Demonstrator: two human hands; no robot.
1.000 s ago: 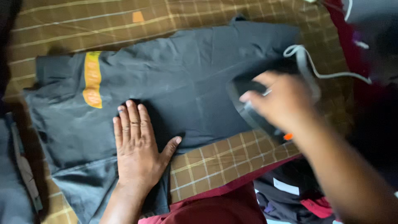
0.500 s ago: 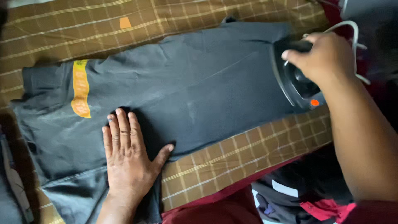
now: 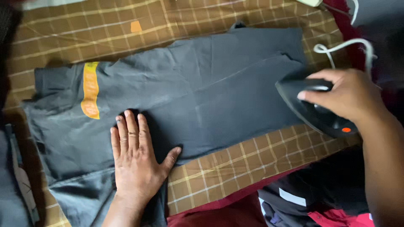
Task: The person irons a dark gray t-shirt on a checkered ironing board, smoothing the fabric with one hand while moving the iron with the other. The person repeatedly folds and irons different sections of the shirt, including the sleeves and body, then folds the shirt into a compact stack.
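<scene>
A dark grey shirt with a yellow stripe lies spread flat on a brown checked cloth. My left hand presses flat on the shirt's near edge, fingers apart. My right hand grips the handle of a black clothes iron at the shirt's right end; the iron has a small orange light, and its nose points left over the fabric. A white cord loops away behind the iron.
Folded dark and red clothes lie at the near right, past the cloth's edge. A maroon sheet shows under the checked cloth. Grey fabric sits at the far left.
The iron slid right across the shirt to its right end, then came back slightly toward me. My left hand stayed pressed flat on the shirt.
</scene>
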